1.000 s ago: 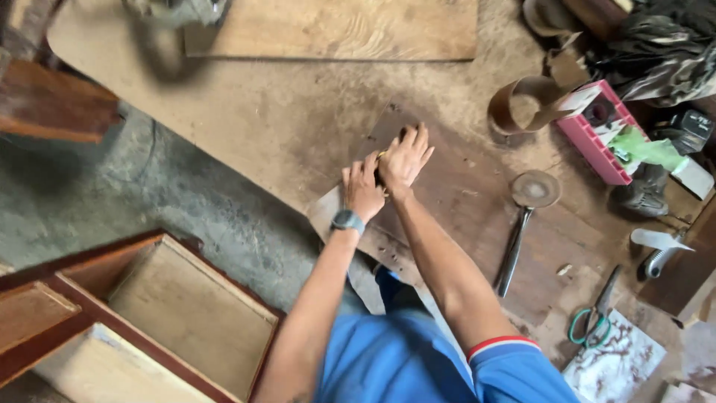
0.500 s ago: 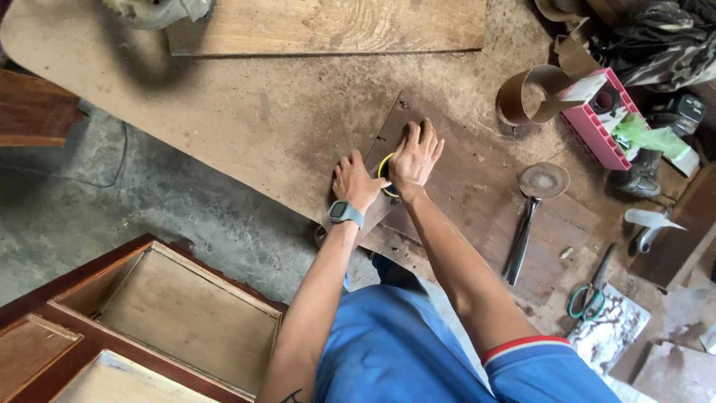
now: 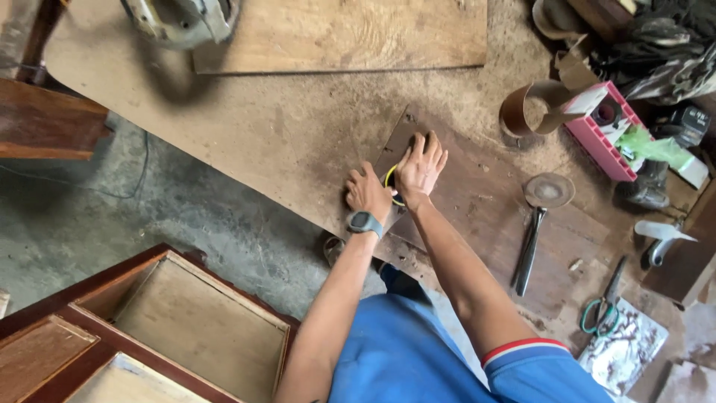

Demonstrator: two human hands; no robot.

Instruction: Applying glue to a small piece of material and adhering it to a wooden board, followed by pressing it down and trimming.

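Just beyond the person's chest, on a dusty brown board [image 3: 313, 142], both hands meet over a darker brown panel [image 3: 477, 201] that lies flat on it. The left hand [image 3: 367, 190] is curled into a loose fist at the panel's near corner, a dark watch [image 3: 365, 222] on its wrist; the right hand [image 3: 420, 168] lies palm down with its fingers [image 3: 431, 145] spread and stretched flat on the panel. Between the two hands shows a thin yellow loop [image 3: 388, 179], touching both; it appears to be pinched by the left fist, though what the loop belongs to cannot be told. To the right of the spread fingers, well apart, stands one pink rectangular box [image 3: 603, 134] with a white face, a scrap of green plastic [image 3: 647, 145] spilling from it; just beside it curls one brown strip [image 3: 531, 101] bent into a ring. Nearer the right forearm lies one tool with a round flat disc and dark handle [image 3: 538, 224], and farther right one pair of green-handled scissors [image 3: 603, 307] rests on a mottled sheet. Ahead of the fingertips, across the dusty board, lies one pale plywood sheet [image 3: 350, 33], with a grey power tool [image 3: 183, 19] at its left end. Left of the fist, past the board's edge, the grey concrete floor [image 3: 112, 216] shows, and one dark-framed wooden cabinet piece with three visible pale panels [image 3: 142, 328] sits near the left elbow.
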